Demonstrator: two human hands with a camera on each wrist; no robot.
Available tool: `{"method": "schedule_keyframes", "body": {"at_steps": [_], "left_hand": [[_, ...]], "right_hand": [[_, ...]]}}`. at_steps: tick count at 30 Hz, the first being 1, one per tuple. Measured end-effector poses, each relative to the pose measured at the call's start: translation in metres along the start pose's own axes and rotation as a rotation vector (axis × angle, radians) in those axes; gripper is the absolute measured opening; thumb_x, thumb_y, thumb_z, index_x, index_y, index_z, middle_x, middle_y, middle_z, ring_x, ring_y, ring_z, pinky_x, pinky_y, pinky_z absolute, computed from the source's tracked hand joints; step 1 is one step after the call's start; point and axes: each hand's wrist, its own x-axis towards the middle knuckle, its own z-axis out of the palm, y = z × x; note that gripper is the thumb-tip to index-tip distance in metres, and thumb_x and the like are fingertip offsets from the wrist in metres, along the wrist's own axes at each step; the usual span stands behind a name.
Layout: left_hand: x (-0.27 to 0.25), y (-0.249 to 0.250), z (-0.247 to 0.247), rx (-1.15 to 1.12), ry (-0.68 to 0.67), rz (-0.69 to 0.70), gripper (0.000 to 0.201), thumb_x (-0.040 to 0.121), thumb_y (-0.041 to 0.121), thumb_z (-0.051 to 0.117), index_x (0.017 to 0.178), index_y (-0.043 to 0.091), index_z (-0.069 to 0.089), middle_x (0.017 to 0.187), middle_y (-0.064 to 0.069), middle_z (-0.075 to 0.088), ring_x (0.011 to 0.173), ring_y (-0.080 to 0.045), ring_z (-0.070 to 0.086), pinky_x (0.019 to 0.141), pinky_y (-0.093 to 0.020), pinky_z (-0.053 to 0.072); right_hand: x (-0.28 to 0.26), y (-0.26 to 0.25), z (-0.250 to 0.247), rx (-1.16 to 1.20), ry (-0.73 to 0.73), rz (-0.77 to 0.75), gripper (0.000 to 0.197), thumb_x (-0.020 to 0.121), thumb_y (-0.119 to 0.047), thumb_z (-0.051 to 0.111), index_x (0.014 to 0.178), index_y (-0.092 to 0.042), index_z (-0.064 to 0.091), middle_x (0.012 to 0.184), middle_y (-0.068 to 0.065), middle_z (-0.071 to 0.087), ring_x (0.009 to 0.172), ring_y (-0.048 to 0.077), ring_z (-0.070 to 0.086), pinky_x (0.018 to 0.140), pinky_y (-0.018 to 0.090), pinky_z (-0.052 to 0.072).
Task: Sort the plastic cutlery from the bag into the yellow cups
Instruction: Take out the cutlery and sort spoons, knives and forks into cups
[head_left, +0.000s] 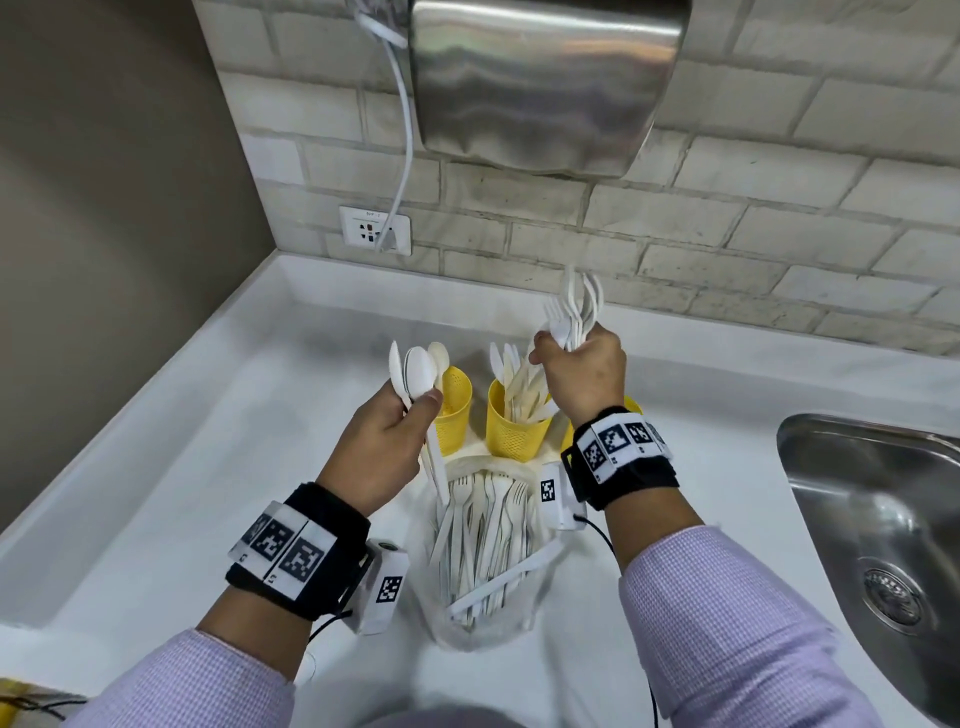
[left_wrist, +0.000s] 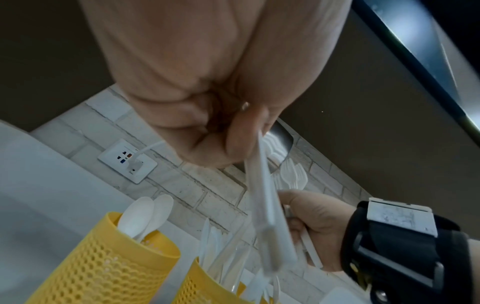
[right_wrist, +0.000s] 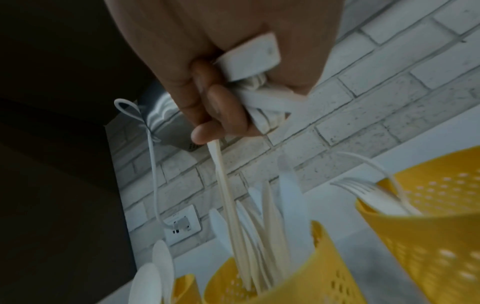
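Observation:
My left hand (head_left: 413, 410) grips a few white plastic spoons (head_left: 415, 369) by their handles (left_wrist: 262, 195), bowls up, just left of the left yellow cup (head_left: 456, 410), which holds spoons. My right hand (head_left: 563, 353) grips a bunch of white forks (head_left: 576, 306) with tines up, and its fingers (right_wrist: 221, 115) also pinch a cream knife (right_wrist: 226, 185) that reaches down into the middle yellow cup (head_left: 514, 423) among other knives. The right yellow cup (right_wrist: 428, 226) holds forks (right_wrist: 363, 191); in the head view my right wrist mostly hides it. The clear bag (head_left: 483, 571), in front of the cups, holds several more pieces.
The cups and bag stand on a white counter (head_left: 208, 467) against a brick-tile wall. A steel sink (head_left: 878, 530) lies to the right. A wall socket (head_left: 375, 229) with a white cable and a steel hand dryer (head_left: 545, 78) are above the cups.

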Motion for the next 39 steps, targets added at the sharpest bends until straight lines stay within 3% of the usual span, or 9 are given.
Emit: {"method": "schedule_keyframes", "body": {"at_steps": [8,12,17,20,23,30,33,36,39], "left_hand": [[0.007,0.001,-0.003,0.153,0.107,0.071,0.021,0.099,0.034,0.062,0.085,0.017,0.062,0.070,-0.009,0.065,0.049,-0.019,0.063,0.050,-0.021,0.049],[0.024,0.011,-0.008,0.211,0.167,0.097,0.019,0.095,0.033,0.067,0.089,0.016,0.070,0.068,-0.004,0.067,0.045,-0.013,0.064,0.050,-0.024,0.053],[0.065,0.013,-0.008,0.302,0.166,0.098,0.020,0.094,0.034,0.068,0.092,0.016,0.074,0.067,0.001,0.069,0.056,-0.021,0.070,0.064,-0.033,0.059],[0.087,0.006,-0.005,0.429,0.162,0.105,0.025,0.091,0.039,0.071,0.074,0.022,0.066,0.066,0.002,0.068,0.069,-0.025,0.071,0.075,-0.036,0.059],[0.102,-0.001,0.000,0.482,0.152,0.074,0.027,0.086,0.044,0.073,0.079,0.018,0.071,0.073,-0.001,0.073,0.070,-0.025,0.072,0.076,-0.038,0.061],[0.110,-0.015,0.014,0.677,0.089,-0.006,0.034,0.085,0.046,0.075,0.074,0.016,0.064,0.072,-0.003,0.068,0.081,-0.028,0.070,0.075,-0.030,0.055],[0.107,-0.022,0.017,0.706,0.099,-0.013,0.028,0.085,0.044,0.076,0.090,0.019,0.065,0.091,-0.006,0.070,0.095,-0.029,0.067,0.077,-0.029,0.048],[0.101,-0.024,0.018,0.724,0.174,0.062,0.051,0.084,0.045,0.076,0.126,0.020,0.058,0.123,-0.012,0.056,0.108,-0.033,0.060,0.089,-0.038,0.050],[0.092,-0.016,0.024,0.784,0.329,0.210,0.057,0.088,0.046,0.070,0.135,0.020,0.050,0.128,-0.015,0.043,0.116,-0.036,0.048,0.093,-0.043,0.049]], "right_hand": [[-0.010,0.007,0.000,-0.039,0.003,-0.074,0.019,0.085,-0.021,0.070,0.101,-0.012,0.064,0.085,-0.001,0.070,0.079,0.022,0.064,0.070,0.027,0.048],[-0.014,0.007,-0.010,0.113,0.081,0.033,0.023,0.080,-0.032,0.073,0.074,-0.011,0.067,0.067,0.004,0.073,0.063,0.026,0.068,0.064,0.037,0.058],[-0.024,-0.002,-0.022,0.351,0.122,0.127,0.037,0.078,-0.030,0.076,0.054,-0.007,0.061,0.045,0.002,0.058,0.040,0.022,0.048,0.050,0.031,0.041],[-0.028,-0.004,-0.030,0.446,0.142,0.106,0.044,0.082,-0.025,0.075,0.045,-0.014,0.053,0.044,0.003,0.049,0.039,0.021,0.042,0.051,0.031,0.037],[-0.031,-0.001,-0.036,0.482,0.125,0.087,0.050,0.084,-0.023,0.074,0.040,-0.015,0.051,0.046,0.004,0.048,0.040,0.021,0.039,0.051,0.032,0.035],[-0.042,0.012,-0.044,0.480,0.072,0.112,0.044,0.096,-0.026,0.067,0.067,0.006,0.063,0.050,0.009,0.058,0.039,0.024,0.047,0.044,0.026,0.042],[-0.041,0.018,-0.045,0.533,0.094,0.159,0.042,0.096,-0.028,0.068,0.066,-0.003,0.054,0.049,0.009,0.051,0.040,0.024,0.041,0.043,0.029,0.037],[-0.036,0.021,-0.051,0.591,0.169,0.235,0.046,0.094,-0.030,0.071,0.064,-0.013,0.041,0.048,0.005,0.038,0.040,0.020,0.033,0.042,0.026,0.032],[-0.024,0.027,-0.060,0.599,0.234,0.203,0.047,0.096,-0.031,0.069,0.062,-0.014,0.042,0.054,0.007,0.032,0.042,0.019,0.029,0.043,0.025,0.030]]}}
